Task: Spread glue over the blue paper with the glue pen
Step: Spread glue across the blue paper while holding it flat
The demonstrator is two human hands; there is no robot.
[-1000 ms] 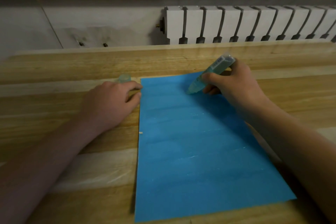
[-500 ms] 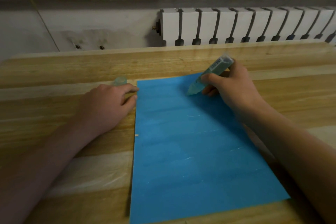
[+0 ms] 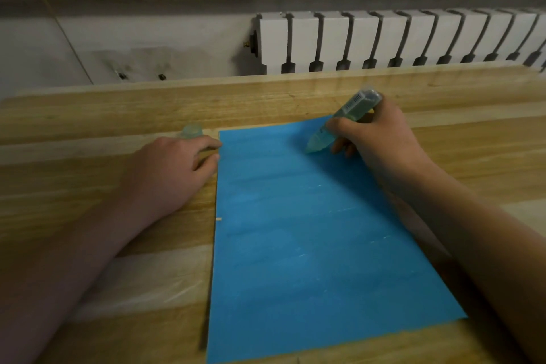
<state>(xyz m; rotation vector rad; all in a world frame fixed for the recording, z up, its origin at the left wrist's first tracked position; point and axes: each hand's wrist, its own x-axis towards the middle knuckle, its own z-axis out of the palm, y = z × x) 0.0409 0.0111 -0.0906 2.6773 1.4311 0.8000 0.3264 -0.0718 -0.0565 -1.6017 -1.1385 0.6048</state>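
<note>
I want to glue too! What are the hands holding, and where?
The right hand grips the glue pen around its middle. The left hand holds nothing; it rests at the blue paper's edge.

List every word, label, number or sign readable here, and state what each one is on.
On the glue pen: a printed label near its upper end, too blurred to read.
On the blue paper: no print visible.
On the cap, table and radiator: no text visible.
</note>
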